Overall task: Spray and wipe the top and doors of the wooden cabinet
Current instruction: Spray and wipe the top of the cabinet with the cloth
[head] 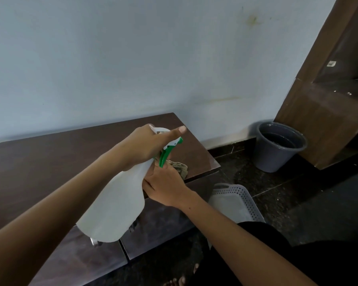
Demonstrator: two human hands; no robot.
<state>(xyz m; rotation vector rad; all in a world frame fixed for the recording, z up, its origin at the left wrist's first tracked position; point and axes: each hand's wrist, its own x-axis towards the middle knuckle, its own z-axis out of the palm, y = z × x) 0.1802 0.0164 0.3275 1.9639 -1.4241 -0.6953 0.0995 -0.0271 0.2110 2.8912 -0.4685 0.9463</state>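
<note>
A low dark wooden cabinet (50,162) runs along the pale wall, its doors (159,230) facing me below the top. My left hand (145,145) grips the neck of a white spray bottle (116,205) with a green trigger (165,153); the nozzle points right, above the cabinet's right end. My right hand (165,186) rests on the top near its front right edge, fingers closed on a crumpled, dingy cloth (180,167). The bottle hides part of that hand and the door handles.
A grey bucket (277,147) holding water stands on the dark floor by the wall, right of the cabinet. A white perforated basket (238,201) sits beside the cabinet's right end. A tall brown wooden unit (327,112) rises at the right. My toes (182,279) show at the bottom.
</note>
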